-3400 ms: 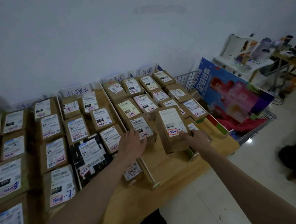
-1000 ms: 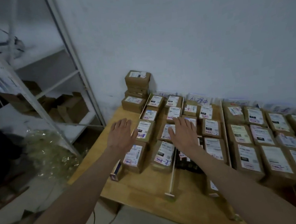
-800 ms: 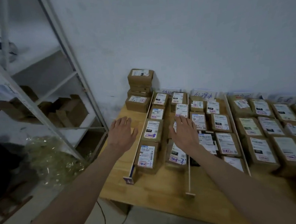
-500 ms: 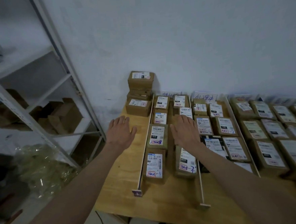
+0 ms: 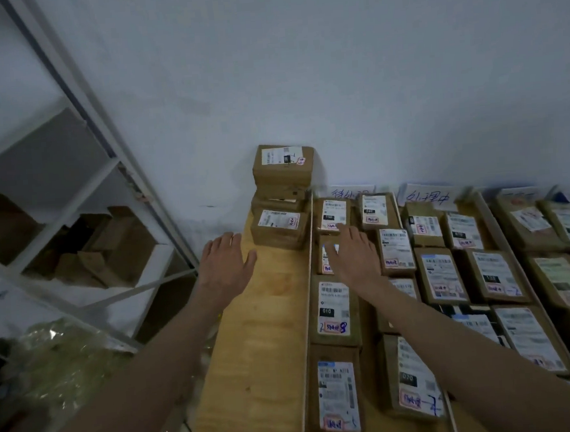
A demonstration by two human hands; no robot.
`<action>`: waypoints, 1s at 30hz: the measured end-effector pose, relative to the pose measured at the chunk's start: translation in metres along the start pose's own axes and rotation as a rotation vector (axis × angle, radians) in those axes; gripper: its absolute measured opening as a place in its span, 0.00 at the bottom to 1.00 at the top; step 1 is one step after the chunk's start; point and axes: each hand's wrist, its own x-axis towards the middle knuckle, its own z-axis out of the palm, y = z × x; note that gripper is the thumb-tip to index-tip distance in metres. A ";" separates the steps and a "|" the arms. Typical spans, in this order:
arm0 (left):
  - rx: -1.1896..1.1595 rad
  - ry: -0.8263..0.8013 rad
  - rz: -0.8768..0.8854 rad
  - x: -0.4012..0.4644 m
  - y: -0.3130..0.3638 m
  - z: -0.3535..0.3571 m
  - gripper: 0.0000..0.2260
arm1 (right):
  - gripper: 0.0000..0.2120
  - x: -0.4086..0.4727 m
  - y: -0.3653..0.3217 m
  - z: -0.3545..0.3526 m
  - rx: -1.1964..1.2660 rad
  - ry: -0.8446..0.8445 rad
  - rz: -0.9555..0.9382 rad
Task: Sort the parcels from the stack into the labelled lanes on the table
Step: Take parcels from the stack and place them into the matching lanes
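both hands are reaching forward with fingers straight and holding nothing: the left hand (image 5: 225, 267) is hovering over the bare wooden table (image 5: 252, 353), the right hand (image 5: 354, 256) over the first lane. the stack of small brown cardboard parcels with white labels (image 5: 284, 195) is standing just ahead of the left fingertips, at the wall. its top parcel (image 5: 283, 165) is sitting high and a careless pull could be toppling it. the handwritten lane signs (image 5: 427, 197) beyond the right hand are showing 待处理 and 处理中, i think; the nearest lane parcel (image 5: 332, 310) is reading "010".

Dim, bluish, flat light with weak shadows; soft motion blur smears the parcel labels (image 5: 333, 311); wide-angle distortion bends the shelf frame (image 5: 102, 127) at left
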 end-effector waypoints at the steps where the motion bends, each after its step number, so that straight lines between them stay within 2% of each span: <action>1: 0.000 -0.008 -0.003 0.020 -0.001 0.000 0.24 | 0.23 0.018 -0.002 0.001 0.018 -0.003 0.010; 7: -0.082 -0.018 -0.021 0.142 -0.001 0.013 0.25 | 0.23 0.135 -0.006 0.008 0.123 0.009 0.082; 14: -0.235 -0.021 -0.120 0.253 0.012 0.036 0.24 | 0.25 0.248 -0.018 0.030 0.350 -0.060 0.176; 21: -0.430 -0.069 -0.247 0.323 0.009 0.058 0.32 | 0.29 0.310 -0.023 0.058 0.571 -0.190 0.368; 25: -0.566 -0.131 -0.281 0.341 0.007 0.068 0.29 | 0.24 0.320 -0.023 0.071 0.624 -0.234 0.360; 30: -0.815 -0.038 -0.297 0.325 0.016 0.060 0.24 | 0.15 0.307 -0.025 0.063 0.777 -0.183 0.436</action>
